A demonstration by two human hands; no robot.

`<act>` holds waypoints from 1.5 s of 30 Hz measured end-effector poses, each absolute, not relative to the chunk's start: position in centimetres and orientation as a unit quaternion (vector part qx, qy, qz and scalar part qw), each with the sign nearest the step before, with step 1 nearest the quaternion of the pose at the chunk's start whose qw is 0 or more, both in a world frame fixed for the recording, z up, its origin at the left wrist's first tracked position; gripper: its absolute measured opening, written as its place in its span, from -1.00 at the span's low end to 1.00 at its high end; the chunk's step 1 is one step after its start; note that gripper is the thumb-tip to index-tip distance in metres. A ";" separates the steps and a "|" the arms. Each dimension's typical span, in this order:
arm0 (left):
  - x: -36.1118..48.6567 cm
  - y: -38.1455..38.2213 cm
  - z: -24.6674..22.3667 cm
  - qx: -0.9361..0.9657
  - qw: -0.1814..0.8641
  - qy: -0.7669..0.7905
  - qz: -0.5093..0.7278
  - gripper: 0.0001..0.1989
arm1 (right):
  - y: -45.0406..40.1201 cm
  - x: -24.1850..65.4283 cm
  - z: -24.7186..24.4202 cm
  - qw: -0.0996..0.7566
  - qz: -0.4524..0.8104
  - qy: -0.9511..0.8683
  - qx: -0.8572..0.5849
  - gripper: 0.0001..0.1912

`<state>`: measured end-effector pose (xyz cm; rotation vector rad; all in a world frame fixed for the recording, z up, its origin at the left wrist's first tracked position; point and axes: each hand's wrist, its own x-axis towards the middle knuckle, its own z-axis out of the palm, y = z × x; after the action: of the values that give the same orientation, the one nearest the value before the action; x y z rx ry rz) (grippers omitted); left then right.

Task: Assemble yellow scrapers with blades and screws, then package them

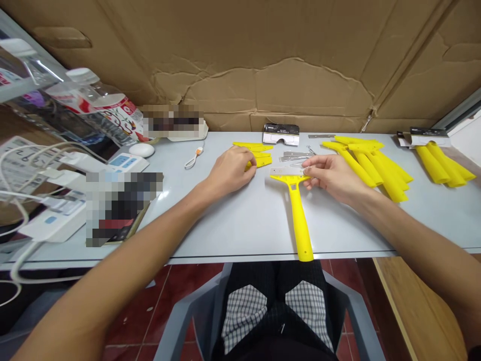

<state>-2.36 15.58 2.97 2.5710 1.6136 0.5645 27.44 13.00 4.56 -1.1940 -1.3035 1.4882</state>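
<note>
A yellow scraper (299,220) lies on the table, its handle pointing at me and its lower end by the front edge. Across its head rests a flat metal blade (283,171). My right hand (328,175) pinches the right end of this head and blade between thumb and fingers. Off to the left, my left hand (233,168) is curled over a small group of flat yellow plastic strips (259,159), thumb and fingers closed around the end of one. Its fingertips are partly hidden. Loose metal blades (295,155) lie just behind the scraper head.
More yellow scraper handles (376,163) are piled at the right, with others (443,163) beyond under a black-and-white card. A folded card (281,135) stands at the back against the cardboard (263,65). Power strips (56,215), cables and bottles (112,108) crowd the left.
</note>
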 end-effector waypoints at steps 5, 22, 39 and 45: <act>-2.3 15.3 3.7 0.824 0.040 0.529 0.199 -0.82 | 13.0 27.5 4.6 0.404 0.593 -0.513 -0.472 -0.86; -2.5 14.8 6.0 0.720 0.204 0.541 0.383 -0.73 | 13.0 27.4 4.6 0.403 0.596 -0.504 -0.477 -0.82; -3.0 15.1 6.4 0.696 0.263 0.527 0.411 -0.80 | 13.2 27.4 4.5 0.410 0.597 -0.508 -0.467 -0.85; -2.9 15.0 6.5 0.600 0.342 0.527 0.495 -0.88 | 13.2 27.5 4.3 0.409 0.593 -0.510 -0.470 -0.85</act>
<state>-2.93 15.05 6.46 1.5601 1.3706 1.2859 27.49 13.24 4.32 -1.1843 -1.2859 1.4938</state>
